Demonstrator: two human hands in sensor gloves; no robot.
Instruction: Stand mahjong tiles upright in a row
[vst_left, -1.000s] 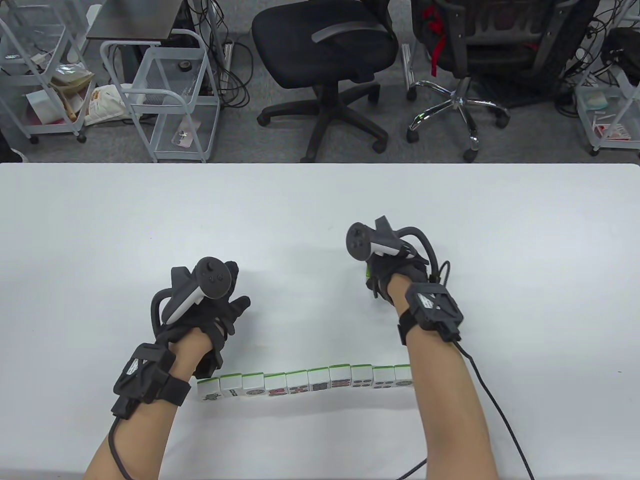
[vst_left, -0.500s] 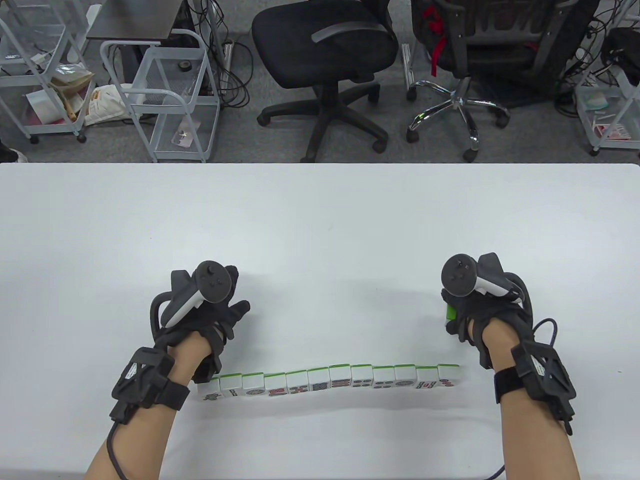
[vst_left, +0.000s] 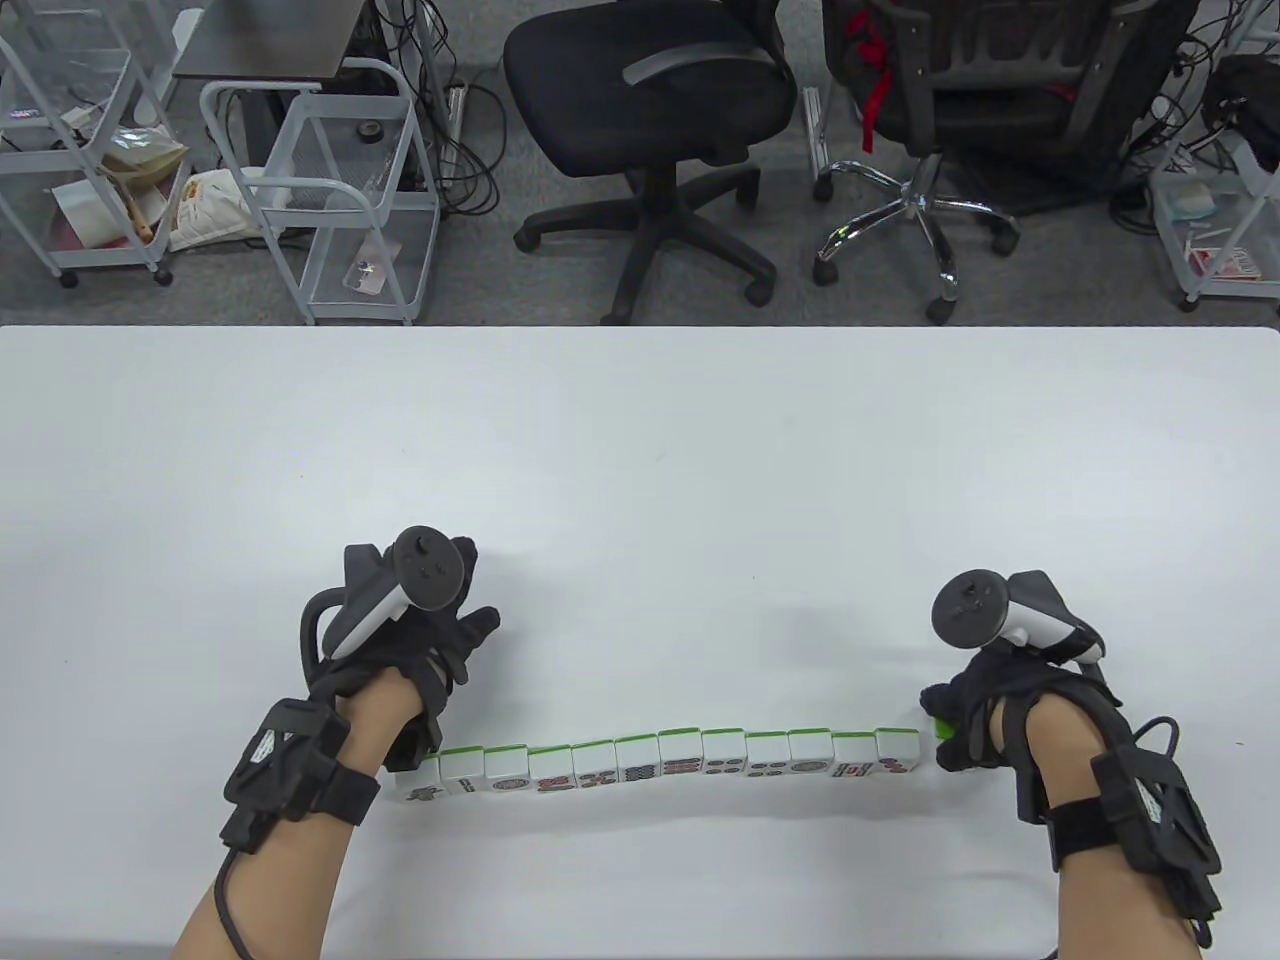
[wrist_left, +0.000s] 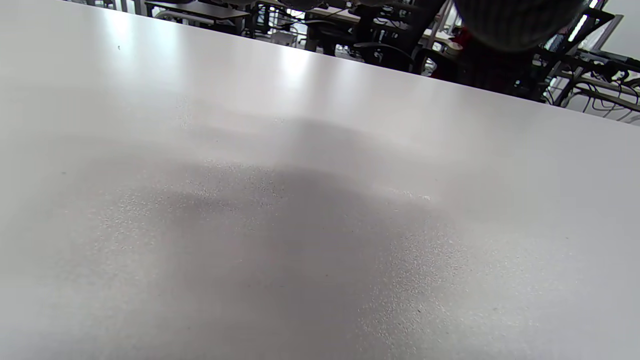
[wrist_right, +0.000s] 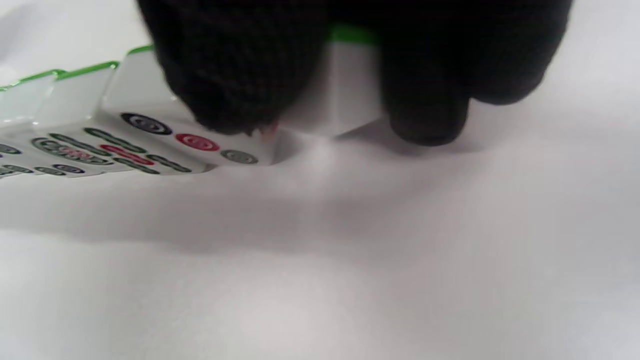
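Tile (wrist_right: 345, 95) with the green back sits pinched in the right hand (vst_left: 1010, 700), just beside the right end of the row (vst_left: 660, 762), low over the table (vst_left: 640, 450). In the right wrist view the gloved fingers (wrist_right: 425, 85) grip it on both sides, its lower edge at or just above the surface; can't tell which. Row stands upright, faces toward the person, tiles touching, slightly bowed in the middle. Left hand (vst_left: 400, 640) rests by the row's left end and seems to hold nothing; its fingers look loosely curled, and its wrist view shows only bare table.

Step in hand, I'd say: adding the next tile at the right end. Next move needs it set down square, slid flush to the last tile, then released without nudging the neighbours.
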